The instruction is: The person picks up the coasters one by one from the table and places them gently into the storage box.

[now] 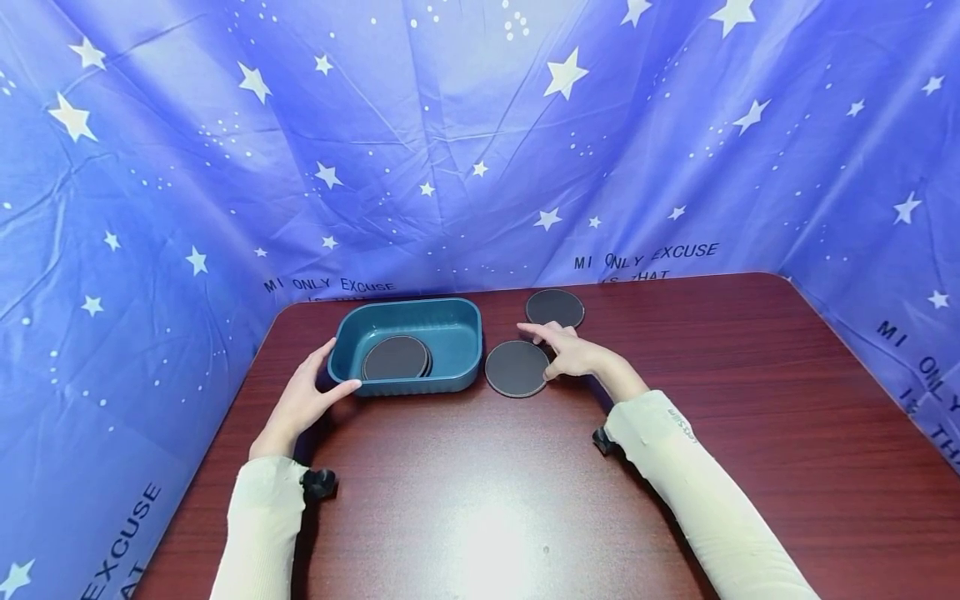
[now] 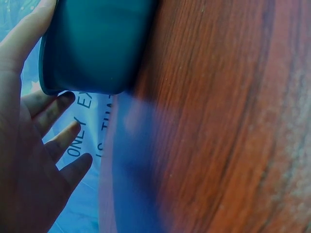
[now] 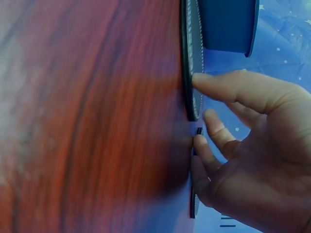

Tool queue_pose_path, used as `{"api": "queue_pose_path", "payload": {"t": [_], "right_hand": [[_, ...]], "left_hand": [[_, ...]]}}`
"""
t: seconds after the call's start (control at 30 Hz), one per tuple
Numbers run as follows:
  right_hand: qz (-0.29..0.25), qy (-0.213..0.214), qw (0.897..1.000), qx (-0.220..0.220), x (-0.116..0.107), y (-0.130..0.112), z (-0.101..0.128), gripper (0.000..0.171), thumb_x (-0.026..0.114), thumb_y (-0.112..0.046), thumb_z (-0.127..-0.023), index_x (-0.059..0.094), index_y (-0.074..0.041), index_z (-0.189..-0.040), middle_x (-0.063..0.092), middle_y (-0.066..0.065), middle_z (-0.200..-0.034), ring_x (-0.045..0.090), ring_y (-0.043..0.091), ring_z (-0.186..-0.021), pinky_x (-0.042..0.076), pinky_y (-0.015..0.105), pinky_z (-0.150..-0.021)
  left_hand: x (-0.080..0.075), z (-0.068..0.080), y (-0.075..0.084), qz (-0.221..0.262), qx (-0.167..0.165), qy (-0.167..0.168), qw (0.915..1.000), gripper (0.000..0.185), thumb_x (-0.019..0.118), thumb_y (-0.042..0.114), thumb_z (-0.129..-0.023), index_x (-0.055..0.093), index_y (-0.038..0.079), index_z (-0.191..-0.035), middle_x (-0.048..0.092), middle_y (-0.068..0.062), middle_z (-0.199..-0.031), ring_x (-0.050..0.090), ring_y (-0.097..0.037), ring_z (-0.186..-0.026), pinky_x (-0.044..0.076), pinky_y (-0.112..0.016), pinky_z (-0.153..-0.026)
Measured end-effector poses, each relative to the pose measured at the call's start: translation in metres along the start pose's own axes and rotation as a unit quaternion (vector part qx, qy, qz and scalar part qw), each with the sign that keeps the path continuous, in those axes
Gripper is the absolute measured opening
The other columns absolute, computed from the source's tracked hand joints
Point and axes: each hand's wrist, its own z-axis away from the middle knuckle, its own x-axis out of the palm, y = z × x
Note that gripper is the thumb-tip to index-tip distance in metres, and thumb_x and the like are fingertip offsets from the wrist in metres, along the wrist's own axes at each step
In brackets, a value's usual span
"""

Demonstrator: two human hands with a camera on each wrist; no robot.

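The blue plastic tub (image 1: 408,346), already holding dark round coasters (image 1: 395,357), is being steadied by the spread, relaxed left hand (image 1: 303,400) cupped against its end, while the near coaster (image 1: 516,367) on the wooden table (image 1: 750,375) is being touched at its edge by the right hand (image 1: 573,352), thumb and straight fingers not yet closed around it.

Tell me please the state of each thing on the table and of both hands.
Teal plastic rectangular tub: upright on the table, holding discs.
Dark round discs in the tub: stacked flat on its floor.
Dark round disc beside the tub: flat on the table, touched by the right hand's thumb.
Far dark round disc: flat on the table.
Left hand: open, resting against the tub.
Right hand: open, fingers spread over the table.
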Motion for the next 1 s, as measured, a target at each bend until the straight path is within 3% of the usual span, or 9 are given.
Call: {"api": "queue_pose_path", "payload": {"t": [0.27,0.47,0.67,0.83,1.0], "right_hand": [[0.053,-0.001,0.997,0.051,0.003,-0.006,0.0,0.094,0.088,-0.027,-0.07,0.042,-0.005,-0.15,0.036,0.026,-0.143,0.03,0.043,-0.131,0.032,0.062,-0.108],[0.058,0.016,0.997,0.043,0.003,-0.009,-0.002,0.083,0.089,-0.025,-0.066,0.052,-0.004,-0.137,0.042,0.025,-0.135,0.033,0.043,-0.126,0.031,0.062,-0.101],[0.073,0.002,0.995,0.062,0.003,-0.014,-0.004,0.091,0.086,-0.023,-0.067,0.045,-0.007,-0.147,0.04,0.024,-0.138,0.031,0.042,-0.127,0.031,0.061,-0.101],[0.081,-0.019,0.992,0.092,0.001,-0.022,-0.007,0.081,0.086,-0.019,-0.065,0.053,-0.014,-0.139,0.039,0.022,-0.134,0.03,0.039,-0.122,0.032,0.056,-0.097],[0.117,-0.034,0.987,0.105,0.002,-0.026,-0.009,0.09,0.088,-0.03,-0.065,0.048,-0.018,-0.144,0.037,0.02,-0.139,0.031,0.038,-0.122,0.035,0.055,-0.097]], "left_hand": [[0.001,0.001,-0.002,0.003,-0.003,-0.001,1.0,0.096,0.074,0.047,-0.087,0.02,0.014,-0.16,0.031,-0.02,-0.161,0.027,-0.042,-0.149,0.024,-0.066,-0.118],[0.0,0.0,-0.001,0.003,-0.001,-0.001,1.0,0.096,0.074,0.047,-0.087,0.021,0.013,-0.16,0.031,-0.02,-0.161,0.027,-0.042,-0.149,0.024,-0.066,-0.118],[0.0,0.001,-0.001,0.002,-0.003,0.0,1.0,0.096,0.074,0.047,-0.087,0.021,0.014,-0.16,0.03,-0.02,-0.161,0.026,-0.042,-0.149,0.024,-0.066,-0.118],[0.001,0.001,-0.002,0.005,0.0,0.002,1.0,0.096,0.074,0.046,-0.087,0.02,0.015,-0.16,0.031,-0.02,-0.161,0.027,-0.041,-0.149,0.024,-0.066,-0.118],[0.001,0.0,-0.002,0.002,-0.002,0.0,1.0,0.096,0.074,0.047,-0.087,0.02,0.013,-0.16,0.031,-0.02,-0.161,0.027,-0.042,-0.149,0.025,-0.066,-0.118]]}}
